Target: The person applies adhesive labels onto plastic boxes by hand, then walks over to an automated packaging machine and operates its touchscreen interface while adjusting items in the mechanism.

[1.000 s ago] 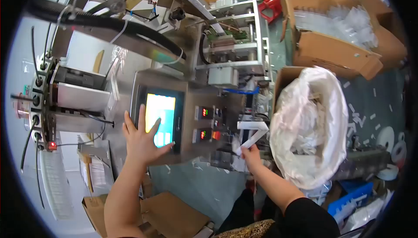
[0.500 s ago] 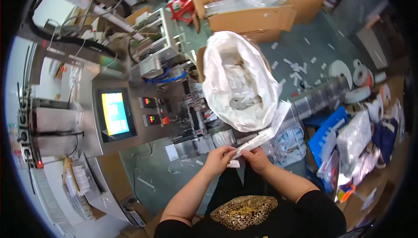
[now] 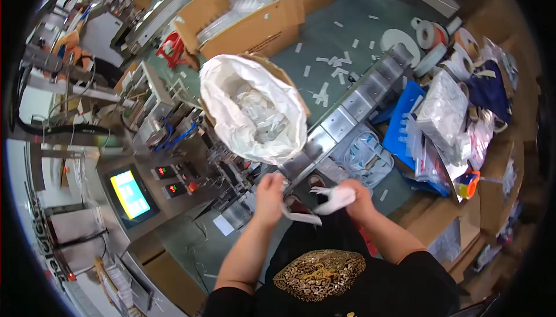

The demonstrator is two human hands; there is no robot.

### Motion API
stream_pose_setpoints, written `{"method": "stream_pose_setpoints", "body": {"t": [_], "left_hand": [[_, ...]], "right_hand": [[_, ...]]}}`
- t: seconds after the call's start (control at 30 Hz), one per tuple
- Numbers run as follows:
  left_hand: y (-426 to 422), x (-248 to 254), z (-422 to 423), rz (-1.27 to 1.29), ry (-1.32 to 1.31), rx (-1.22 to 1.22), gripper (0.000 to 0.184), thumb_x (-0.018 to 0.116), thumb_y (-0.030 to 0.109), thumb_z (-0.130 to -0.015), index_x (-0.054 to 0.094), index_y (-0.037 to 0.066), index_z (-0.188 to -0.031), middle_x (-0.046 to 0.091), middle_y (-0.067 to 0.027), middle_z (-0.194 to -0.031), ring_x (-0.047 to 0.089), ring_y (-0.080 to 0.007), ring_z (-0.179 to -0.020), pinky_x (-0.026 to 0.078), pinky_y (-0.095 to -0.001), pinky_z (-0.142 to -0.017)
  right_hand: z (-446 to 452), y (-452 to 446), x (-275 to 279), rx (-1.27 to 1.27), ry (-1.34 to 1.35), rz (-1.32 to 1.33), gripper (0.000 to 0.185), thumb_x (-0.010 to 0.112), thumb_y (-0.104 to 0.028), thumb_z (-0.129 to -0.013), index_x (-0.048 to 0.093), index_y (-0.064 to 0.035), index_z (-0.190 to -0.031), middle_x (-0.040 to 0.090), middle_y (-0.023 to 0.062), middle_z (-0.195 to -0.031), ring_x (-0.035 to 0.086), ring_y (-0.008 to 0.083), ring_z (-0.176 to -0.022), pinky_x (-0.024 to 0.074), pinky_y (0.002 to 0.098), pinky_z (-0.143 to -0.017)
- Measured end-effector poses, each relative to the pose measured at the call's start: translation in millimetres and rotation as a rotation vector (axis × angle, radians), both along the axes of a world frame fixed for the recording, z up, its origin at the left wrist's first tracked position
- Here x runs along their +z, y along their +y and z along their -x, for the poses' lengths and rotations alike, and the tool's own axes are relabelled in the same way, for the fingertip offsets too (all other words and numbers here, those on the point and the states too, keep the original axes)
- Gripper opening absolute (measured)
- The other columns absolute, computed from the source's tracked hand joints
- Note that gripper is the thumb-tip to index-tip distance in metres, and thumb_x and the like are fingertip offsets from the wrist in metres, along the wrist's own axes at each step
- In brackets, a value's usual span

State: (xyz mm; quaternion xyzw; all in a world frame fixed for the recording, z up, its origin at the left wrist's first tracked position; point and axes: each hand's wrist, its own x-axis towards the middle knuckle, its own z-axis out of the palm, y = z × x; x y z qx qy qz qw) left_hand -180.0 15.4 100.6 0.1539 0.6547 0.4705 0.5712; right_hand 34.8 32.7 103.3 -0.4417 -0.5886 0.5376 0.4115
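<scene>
My left hand (image 3: 269,199) is closed in a pinch around a narrow white strip (image 3: 302,218), whose free end hangs out toward my body. My right hand (image 3: 358,199) grips a folded, slightly blurred white strip piece (image 3: 335,200) that points toward the left hand. A gap shows between the two pieces. Just beyond my hands stands a carton lined with a white bag (image 3: 295,137), holding many small clear and white pieces (image 3: 260,114).
A steel conveyor track (image 3: 347,108) runs off to the upper right. At left is a machine with a lit touchscreen (image 3: 128,194). A blue bin (image 3: 399,134), tape rolls (image 3: 428,34) and a large carton (image 3: 249,33) stand around; white scraps litter the floor.
The long white strip stretched between both hands is now in separate-looking pieces, one in each hand. My hands have moved apart, and the view has turned toward the right.
</scene>
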Motion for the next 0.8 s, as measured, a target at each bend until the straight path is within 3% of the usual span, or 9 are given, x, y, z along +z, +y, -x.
{"method": "stream_pose_setpoints", "body": {"t": [0.03,0.13,0.17,0.37,0.47,0.53,0.67,0.7,0.8], "left_hand": [[4.2,-1.8,3.0,0.006,-0.139,-0.044,0.025,0.047,0.026,-0.088,0.056,0.004,-0.094,0.046,0.0042,-0.061,0.038,-0.0027,-0.052,0.03,-0.0181,-0.048],[14.8,16.9,-17.5,0.138,-0.453,-0.487,0.028,0.047,0.025,-0.088,0.056,0.0,-0.094,0.05,-0.0001,-0.067,0.042,-0.0058,-0.057,0.035,-0.0212,-0.053],[23.2,29.7,-34.8,0.178,-0.234,-0.64,0.029,0.047,0.025,-0.088,0.056,-0.002,-0.098,0.053,-0.0009,-0.069,0.046,-0.0072,-0.058,0.036,-0.0213,-0.053],[46.4,13.3,-95.6,0.162,-0.158,-1.011,0.028,0.048,0.024,-0.087,0.058,-0.002,-0.094,0.057,-0.0039,-0.073,0.05,-0.009,-0.062,0.039,-0.0216,-0.056],[48.8,-7.0,-107.8,0.143,-0.154,-1.1,0.028,0.049,0.023,-0.086,0.059,-0.002,-0.091,0.058,-0.0053,-0.075,0.052,-0.0101,-0.065,0.041,-0.0223,-0.059],[47.0,-27.6,-109.5,0.197,-0.164,-1.028,0.027,0.051,0.023,-0.085,0.06,-0.002,-0.089,0.058,-0.0056,-0.075,0.053,-0.011,-0.064,0.042,-0.0239,-0.06],[64.5,-51.9,-123.6,0.314,-0.088,-1.012,0.026,0.052,0.023,-0.084,0.06,-0.002,-0.088,0.058,-0.006,-0.076,0.054,-0.0121,-0.064,0.043,-0.0255,-0.06],[70.6,-58.0,-128.6,0.356,-0.046,-1.012,0.026,0.052,0.022,-0.084,0.06,-0.002,-0.088,0.058,-0.006,-0.076,0.054,-0.0124,-0.064,0.043,-0.0259,-0.06],[92.4,-90.0,-164.0,0.293,0.124,-1.157,0.026,0.052,0.025,-0.084,0.06,0.0,-0.088,0.058,-0.0049,-0.074,0.053,-0.0104,-0.061,0.039,-0.0256,-0.049]], "right_hand": [[-14.1,5.2,8.7,-0.085,0.138,0.62,0.009,0.061,-0.002,-0.074,0.056,-0.0022,-0.081,0.058,0.006,-0.077,0.056,0.0127,-0.063,0.0456,0.0239,-0.06],[-38.9,15.9,12.7,-0.167,0.3,0.822,0.009,0.061,-0.004,-0.076,0.055,-0.0015,-0.083,0.057,0.0056,-0.074,0.056,0.0127,-0.06,0.0462,0.0238,-0.057],[-43.8,17.2,12.9,-0.137,0.292,0.824,0.01,0.06,-0.006,-0.078,0.056,-0.0024,-0.086,0.057,0.0046,-0.073,0.056,0.0123,-0.062,0.0461,0.0242,-0.057],[-74.7,14.7,-11.7,0.024,0.112,0.751,0.01,0.056,-0.008,-0.081,0.057,-0.0021,-0.089,0.058,0.0055,-0.075,0.056,0.0129,-0.064,0.0456,0.0263,-0.061],[-97.6,15.1,-51.0,0.147,-0.293,0.137,0.015,0.049,-0.014,-0.085,0.058,-0.0022,-0.089,0.059,0.0066,-0.077,0.056,0.0137,-0.071,0.0446,0.0296,-0.067],[-117.2,21.3,-53.5,-0.239,0.25,0.831,0.019,0.042,-0.015,-0.087,0.057,-0.0036,-0.093,0.06,0.0091,-0.085,0.056,0.016,-0.077,0.043,0.0313,-0.074],[-159.7,22.1,-53.2,-0.796,0.617,0.832,0.022,0.04,-0.02,-0.09,0.052,-0.0062,-0.102,0.057,0.0077,-0.079,0.058,0.0199,-0.078,0.0427,0.0287,-0.06],[-166.9,20.7,-57.8,-0.817,0.62,0.798,0.024,0.042,-0.027,-0.09,0.05,-0.0071,-0.102,0.046,0.0025,-0.062,0.054,0.0157,-0.061,0.0383,0.0259,-0.051],[-175.6,11.9,-62.4,-0.856,0.585,0.793,0.023,0.042,-0.028,-0.09,0.049,-0.0076,-0.098,0.038,0.0001,-0.057,0.044,0.012,-0.051,0.0357,0.0259,-0.046]]}}
